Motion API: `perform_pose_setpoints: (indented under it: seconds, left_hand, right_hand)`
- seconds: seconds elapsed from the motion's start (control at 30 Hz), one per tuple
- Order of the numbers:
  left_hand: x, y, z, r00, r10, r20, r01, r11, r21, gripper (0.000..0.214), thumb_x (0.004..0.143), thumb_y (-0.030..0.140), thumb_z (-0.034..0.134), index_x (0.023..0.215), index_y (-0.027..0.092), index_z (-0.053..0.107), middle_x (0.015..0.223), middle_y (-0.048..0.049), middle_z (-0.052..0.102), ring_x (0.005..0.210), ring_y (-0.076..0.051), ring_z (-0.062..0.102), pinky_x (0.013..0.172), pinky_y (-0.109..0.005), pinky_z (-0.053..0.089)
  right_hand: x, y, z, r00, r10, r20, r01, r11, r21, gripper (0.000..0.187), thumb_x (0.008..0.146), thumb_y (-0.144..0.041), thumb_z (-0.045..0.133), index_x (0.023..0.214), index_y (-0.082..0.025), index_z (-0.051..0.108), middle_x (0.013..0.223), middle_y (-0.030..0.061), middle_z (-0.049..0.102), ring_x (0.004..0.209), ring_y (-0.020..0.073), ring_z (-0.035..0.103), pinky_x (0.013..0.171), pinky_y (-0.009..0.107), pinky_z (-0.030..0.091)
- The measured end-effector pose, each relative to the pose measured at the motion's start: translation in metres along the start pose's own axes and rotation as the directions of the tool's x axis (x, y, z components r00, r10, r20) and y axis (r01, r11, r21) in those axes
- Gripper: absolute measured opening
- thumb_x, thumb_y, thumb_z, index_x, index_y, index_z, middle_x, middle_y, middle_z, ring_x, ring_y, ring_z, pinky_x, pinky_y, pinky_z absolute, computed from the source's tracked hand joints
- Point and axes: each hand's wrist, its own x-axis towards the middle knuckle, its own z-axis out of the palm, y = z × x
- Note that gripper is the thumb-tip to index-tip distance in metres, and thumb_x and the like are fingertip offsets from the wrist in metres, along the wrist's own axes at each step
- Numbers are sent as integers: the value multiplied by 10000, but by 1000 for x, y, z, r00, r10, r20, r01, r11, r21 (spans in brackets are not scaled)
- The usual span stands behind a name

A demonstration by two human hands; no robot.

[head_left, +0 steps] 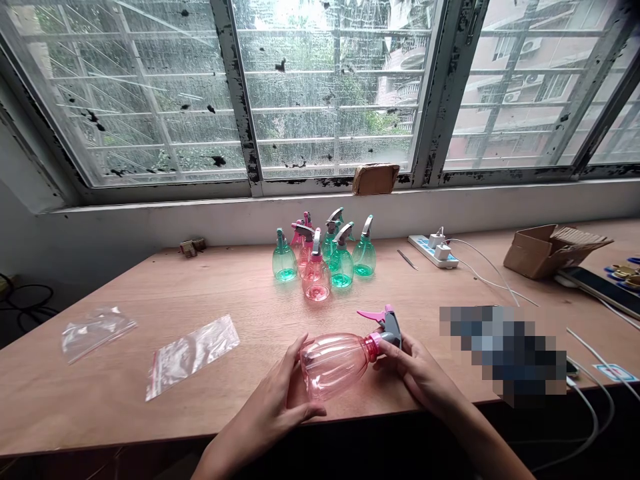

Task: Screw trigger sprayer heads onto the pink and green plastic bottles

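Note:
A pink see-through spray bottle point(333, 365) lies on its side near the table's front edge, its base to the left. The grey spray head point(393, 328) with its pink trigger points up and to the right. My left hand point(274, 399) is curved round the base, with the thumb below and the fingers on the far side. Near the neck, my right hand point(423, 377) grips the spray head, its thumb lying on the collar. Several green spray bottles point(342, 268) stand upright farther back with pink ones point(317, 279).
Two clear zip bags point(193, 353) point(97, 332) lie at the left. A power strip point(433, 252) with white cables, tweezers point(407, 259) and an open cardboard box point(537, 252) are at the right. A blurred patch point(505, 347) covers something near the front right.

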Motion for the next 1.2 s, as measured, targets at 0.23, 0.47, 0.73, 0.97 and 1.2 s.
perform_pose_setpoints:
  seconds: [0.23, 0.47, 0.73, 0.97, 1.2]
  left_hand:
    - [-1, 4, -3, 1000, -11, 15, 11, 1000, 11, 939, 923, 448, 739, 1658, 325, 169, 1730, -88, 276, 1570, -363, 297, 1292, -545, 242]
    - [-3, 6, -4, 1000, -15, 13, 15, 1000, -13, 889, 956, 483, 692, 1658, 322, 171, 1726, -84, 290, 1566, -356, 310, 1291, -540, 240]
    - [1, 0, 0, 1000, -5, 9, 6, 1000, -16, 1031, 852, 318, 816, 1649, 330, 163, 1732, -96, 268, 1571, -339, 306, 1299, -517, 237]
    - [-2, 5, -4, 999, -24, 45, 26, 999, -35, 895, 957, 445, 690, 1651, 322, 137, 1746, -70, 228, 1592, -323, 248, 1310, -511, 192]
    - [-1, 0, -3, 998, -25, 51, 26, 999, -32, 895, 956, 495, 686, 1646, 339, 139, 1742, -63, 242, 1585, -327, 264, 1307, -521, 198]
  right_hand:
    - [-1, -2, 2, 1000, 5, -1, -5, 1000, -2, 320, 780, -464, 888, 898, -190, 772, 844, 32, 723, 743, 184, 640, 728, 322, 546]
    - [-1, -2, 2, 1000, 2, 8, -2, 1000, 3, 313, 781, -459, 890, 908, -196, 775, 846, 27, 733, 750, 182, 642, 733, 317, 536]
    - [0, 0, 0, 1000, 2, 21, -2, 1000, 4, 292, 814, -439, 875, 918, -188, 771, 843, 20, 735, 744, 159, 641, 726, 292, 532]
    - [0, -1, 0, 1000, 3, 24, -3, 1000, -2, 289, 817, -433, 877, 921, -186, 768, 834, 15, 730, 730, 152, 637, 727, 292, 531]
    - [0, 1, -1, 1000, -2, 30, 2, 1000, -8, 303, 814, -439, 878, 934, -181, 773, 854, 24, 741, 747, 158, 645, 732, 294, 532]
